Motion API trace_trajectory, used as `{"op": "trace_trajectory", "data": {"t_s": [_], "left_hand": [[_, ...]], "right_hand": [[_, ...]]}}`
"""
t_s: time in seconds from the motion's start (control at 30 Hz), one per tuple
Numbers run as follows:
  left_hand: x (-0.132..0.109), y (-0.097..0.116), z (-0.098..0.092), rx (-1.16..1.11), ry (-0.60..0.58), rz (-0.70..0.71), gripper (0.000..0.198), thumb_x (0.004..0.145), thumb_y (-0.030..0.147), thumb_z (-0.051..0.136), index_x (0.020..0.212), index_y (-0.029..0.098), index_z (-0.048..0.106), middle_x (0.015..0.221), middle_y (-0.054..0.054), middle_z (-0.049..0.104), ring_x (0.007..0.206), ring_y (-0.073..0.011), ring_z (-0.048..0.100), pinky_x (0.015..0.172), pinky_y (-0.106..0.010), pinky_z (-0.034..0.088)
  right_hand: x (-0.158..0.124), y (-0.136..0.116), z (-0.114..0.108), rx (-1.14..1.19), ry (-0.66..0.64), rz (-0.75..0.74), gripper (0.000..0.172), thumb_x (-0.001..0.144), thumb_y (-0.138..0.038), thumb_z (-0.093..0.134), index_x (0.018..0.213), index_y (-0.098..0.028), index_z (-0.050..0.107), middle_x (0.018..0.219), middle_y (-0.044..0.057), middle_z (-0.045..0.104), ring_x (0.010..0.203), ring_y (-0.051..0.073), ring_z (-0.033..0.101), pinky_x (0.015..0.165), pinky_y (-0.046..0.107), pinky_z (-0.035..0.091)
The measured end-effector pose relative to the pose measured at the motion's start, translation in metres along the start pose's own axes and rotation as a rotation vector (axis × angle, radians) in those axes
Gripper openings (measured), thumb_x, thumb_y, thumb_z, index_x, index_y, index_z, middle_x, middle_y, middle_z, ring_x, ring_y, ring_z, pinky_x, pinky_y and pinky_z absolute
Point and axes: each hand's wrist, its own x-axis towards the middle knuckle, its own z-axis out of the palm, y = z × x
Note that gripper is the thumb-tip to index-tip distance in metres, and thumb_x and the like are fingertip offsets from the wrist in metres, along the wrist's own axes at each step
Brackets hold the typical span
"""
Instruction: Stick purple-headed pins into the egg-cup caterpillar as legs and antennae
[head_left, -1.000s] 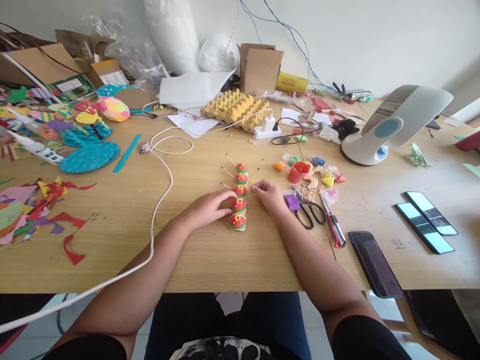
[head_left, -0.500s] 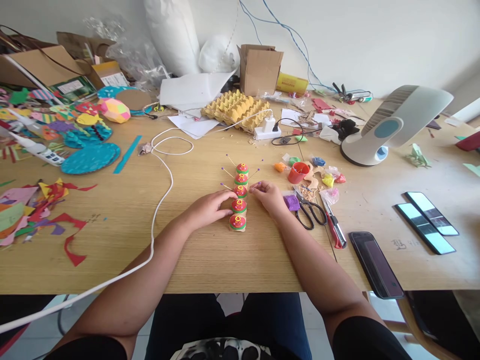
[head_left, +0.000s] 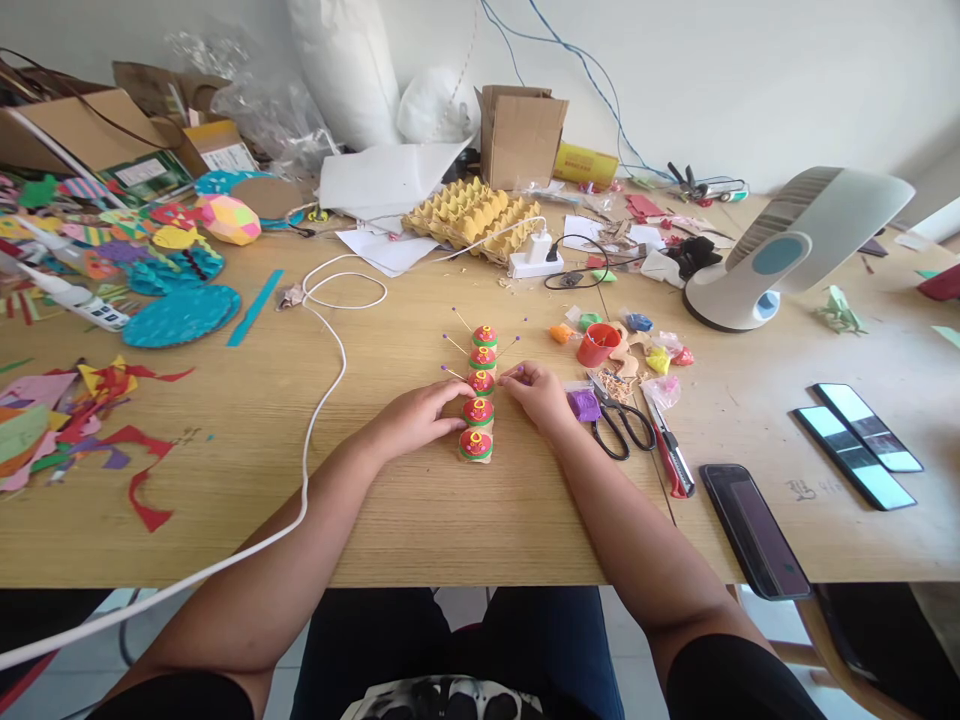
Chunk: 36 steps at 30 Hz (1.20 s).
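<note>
A craft caterpillar (head_left: 478, 393) made of a row of red, green and yellow cup pieces lies in the middle of the wooden table (head_left: 420, 520), with thin purple-tipped sticks poking out of its far segments. My left hand (head_left: 416, 415) rests curled against its left side, fingers touching the middle segments. My right hand (head_left: 534, 392) is on its right side, fingertips pinched on a small purple-tipped stick at the third segment.
Right of my hand lie purple clay (head_left: 582, 404), scissors (head_left: 619, 425), a red utility knife (head_left: 671, 455), a red cup (head_left: 597, 344), a phone (head_left: 754, 530) and a fan (head_left: 787, 250). A white cable (head_left: 319, 400) crosses the left side. Coloured paper scraps (head_left: 82, 410) and an egg carton (head_left: 471, 215) lie beyond.
</note>
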Motion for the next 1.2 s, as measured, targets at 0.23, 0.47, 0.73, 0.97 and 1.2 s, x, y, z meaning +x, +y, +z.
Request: {"op": "trace_trajectory", "data": {"t_s": [0.23,0.47,0.73,0.97,1.2], "left_hand": [[0.0005,0.0008,-0.0012,-0.005,-0.007,0.005,0.039,0.090,0.037,0.062,0.127,0.024,0.059,0.092,-0.001,0.063,0.075,-0.0159,0.056,0.075,-0.027,0.043],[0.0009,-0.0006,-0.0030,0.029,-0.034,0.009,0.041,0.090,0.037,0.063,0.128,0.025,0.057,0.094,-0.001,0.064,0.076,-0.0160,0.058,0.075,-0.027,0.043],[0.0002,-0.0033,-0.0020,0.051,-0.040,0.025,0.041,0.090,0.038,0.063,0.129,0.027,0.055,0.110,-0.003,0.067,0.081,-0.0173,0.061,0.078,-0.029,0.045],[0.0003,-0.0055,-0.0008,0.050,-0.030,0.041,0.040,0.091,0.041,0.062,0.128,0.027,0.056,0.109,-0.003,0.068,0.086,-0.0190,0.063,0.080,-0.030,0.046],[0.0018,-0.0074,0.0002,0.091,-0.048,0.029,0.038,0.092,0.040,0.062,0.128,0.028,0.054,0.116,-0.003,0.067,0.090,-0.0195,0.065,0.079,-0.029,0.045]], "right_hand": [[0.0000,-0.0005,0.0001,0.000,-0.002,-0.008,0.019,0.075,-0.038,0.068,0.080,-0.020,0.069,0.081,0.002,0.072,0.073,0.017,0.061,0.071,0.030,0.045],[0.0011,0.0007,-0.0002,0.010,0.004,0.012,0.018,0.074,-0.036,0.069,0.079,-0.019,0.068,0.079,0.002,0.071,0.070,0.016,0.059,0.069,0.029,0.045],[0.0007,0.0003,-0.0010,-0.028,0.006,-0.005,0.018,0.075,-0.036,0.068,0.079,-0.019,0.068,0.077,0.001,0.070,0.071,0.015,0.060,0.069,0.028,0.045],[-0.0003,-0.0004,0.0009,-0.053,0.019,-0.020,0.017,0.075,-0.035,0.067,0.078,-0.018,0.067,0.077,0.001,0.069,0.069,0.015,0.059,0.067,0.027,0.043],[0.0000,0.0018,0.0056,-0.069,0.041,-0.032,0.015,0.074,-0.033,0.065,0.077,-0.018,0.067,0.073,0.000,0.066,0.064,0.013,0.054,0.062,0.026,0.041]]}}
